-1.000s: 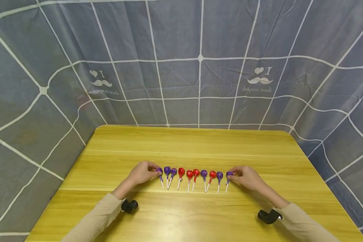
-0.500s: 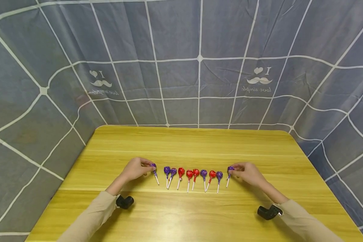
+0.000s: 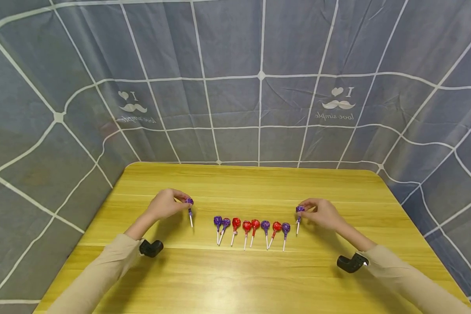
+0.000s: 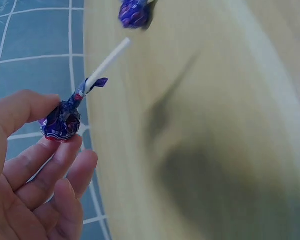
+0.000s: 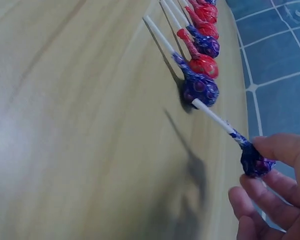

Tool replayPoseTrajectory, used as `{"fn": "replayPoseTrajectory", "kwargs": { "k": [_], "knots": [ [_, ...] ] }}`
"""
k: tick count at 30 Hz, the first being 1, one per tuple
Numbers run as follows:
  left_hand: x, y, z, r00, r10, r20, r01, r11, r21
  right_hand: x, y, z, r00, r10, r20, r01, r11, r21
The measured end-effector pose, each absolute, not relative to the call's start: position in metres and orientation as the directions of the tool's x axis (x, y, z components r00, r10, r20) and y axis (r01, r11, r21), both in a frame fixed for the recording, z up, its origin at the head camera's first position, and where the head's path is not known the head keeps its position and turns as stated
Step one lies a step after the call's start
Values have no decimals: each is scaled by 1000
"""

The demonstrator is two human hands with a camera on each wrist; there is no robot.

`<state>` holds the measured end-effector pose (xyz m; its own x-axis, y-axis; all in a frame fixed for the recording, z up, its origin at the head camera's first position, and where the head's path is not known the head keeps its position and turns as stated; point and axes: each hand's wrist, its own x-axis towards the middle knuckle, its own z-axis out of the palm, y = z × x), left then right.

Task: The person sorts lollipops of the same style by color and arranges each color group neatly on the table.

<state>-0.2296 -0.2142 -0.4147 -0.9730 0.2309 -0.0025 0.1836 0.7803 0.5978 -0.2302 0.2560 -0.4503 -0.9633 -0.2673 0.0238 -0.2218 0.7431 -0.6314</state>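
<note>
Left lollipop (image 4: 63, 122): purple wrapper, white stick; head pinched in left hand (image 3: 166, 204) above table (image 3: 239, 187), nearer left edge, stick pointing away from far edge. Right lollipop (image 5: 254, 161): likewise wrapped; head pinched in right hand (image 3: 322, 213), nearer right edge.

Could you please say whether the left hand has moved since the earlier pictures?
Yes: in the head view, the left hand, pinching a round purple-wrapped lollipop, has moved left and forward, toward the far left corner of the yellow wood-grain table.

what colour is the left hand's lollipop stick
The lollipop stick is white, showing best in the left wrist view.
</note>
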Motion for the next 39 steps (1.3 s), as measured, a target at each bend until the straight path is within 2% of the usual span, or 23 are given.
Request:
{"fn": "replayPoseTrajectory", "kwargs": {
  "k": [11, 15, 25, 32, 39],
  "knots": [
    [-246, -216, -380, -954, 299, -12, 257, 840, 478, -250, 238, -421, -939, -341, 44, -306, 770, -560],
    [-254, -209, -372, -950, 311, -12, 270, 842, 467, -261, 227, -409, -928, -370, 40, -328, 765, -555],
    [-279, -183, -378, -965, 246, 89, 254, 799, 546, -289, 195, -394, -915, -403, 29, -350, 755, -555],
    [-295, -172, -393, -969, 234, 85, 237, 764, 600, -311, 177, -403, -917, -394, 55, -352, 739, -575],
    [-313, -161, -412, -974, 211, 82, 211, 712, 669, -330, 159, -415, -933, -355, 68, -311, 696, -648]
  ]
}}
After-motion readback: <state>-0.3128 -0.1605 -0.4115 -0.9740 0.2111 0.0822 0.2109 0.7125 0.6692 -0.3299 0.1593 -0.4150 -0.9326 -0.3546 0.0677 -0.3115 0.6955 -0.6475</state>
